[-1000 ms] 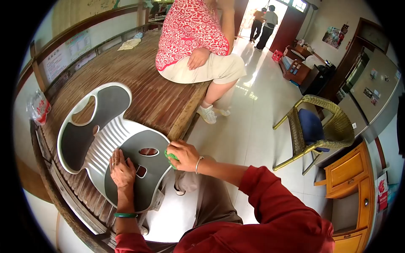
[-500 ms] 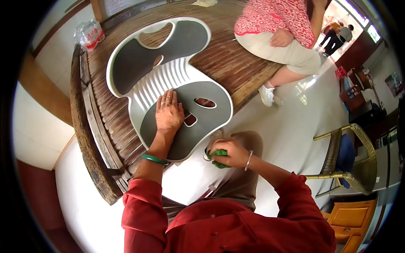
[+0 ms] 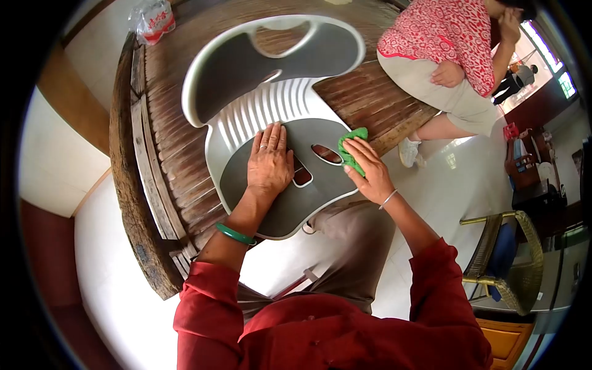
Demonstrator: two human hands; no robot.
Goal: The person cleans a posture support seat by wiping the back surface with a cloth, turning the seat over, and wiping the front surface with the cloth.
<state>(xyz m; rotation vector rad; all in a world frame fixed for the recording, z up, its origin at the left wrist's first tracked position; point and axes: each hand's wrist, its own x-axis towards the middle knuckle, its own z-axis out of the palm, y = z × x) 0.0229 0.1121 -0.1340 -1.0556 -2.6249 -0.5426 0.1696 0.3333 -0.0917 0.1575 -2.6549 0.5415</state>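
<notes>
A white plastic floor seat (image 3: pixel 268 114) with dark grey pads and a ribbed middle lies on a bamboo bench. Flat on its near pad rests my left hand (image 3: pixel 270 161), fingers stretched out beside a rectangular cutout. A green bangle (image 3: pixel 234 234) circles that wrist. My right hand (image 3: pixel 372 174) presses a crumpled green cloth (image 3: pixel 354 137) against the pad's right edge, close to the oval cutout. Part of the cloth is hidden beneath the fingers.
The slatted bamboo bench (image 3: pixel 176 166) has a thick wooden rail (image 3: pixel 126 185) on its left. A person in a patterned red top (image 3: pixel 441 40) sits on its right side. A plastic-wrapped package (image 3: pixel 152 21) stands at the back left; a wicker chair (image 3: pixel 524 265) is at right.
My right hand has moved up from beside my knee to the seat's right edge with the green cloth. My left hand stays on the pad. The whole view has shifted slightly.
</notes>
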